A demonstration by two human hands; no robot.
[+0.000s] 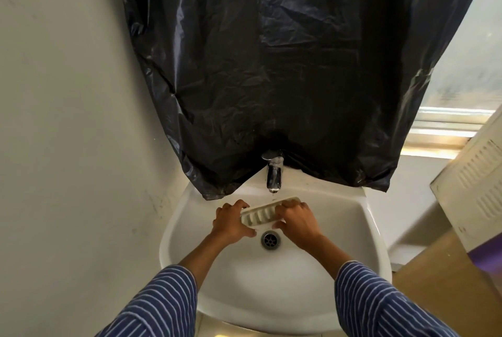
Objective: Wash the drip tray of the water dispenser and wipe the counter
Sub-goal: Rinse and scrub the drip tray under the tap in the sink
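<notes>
The white ribbed drip tray (pixel 259 214) is held over the white sink (pixel 369 228), just under the chrome tap (pixel 274 173). A thin stream of water falls from the tap onto the tray's far edge. My left hand (pixel 231 221) grips the tray's left end, fingers curled over its far side and thumb below. My right hand (pixel 297 218) grips the right end the same way and covers that part of the tray. Both arms wear blue striped sleeves.
The drain (pixel 270 239) lies just below the tray. A black plastic sheet (pixel 285 65) hangs on the wall behind the tap. A white louvred panel (pixel 472 179) and brown cardboard (pixel 440 282) stand to the right; a bare wall is on the left.
</notes>
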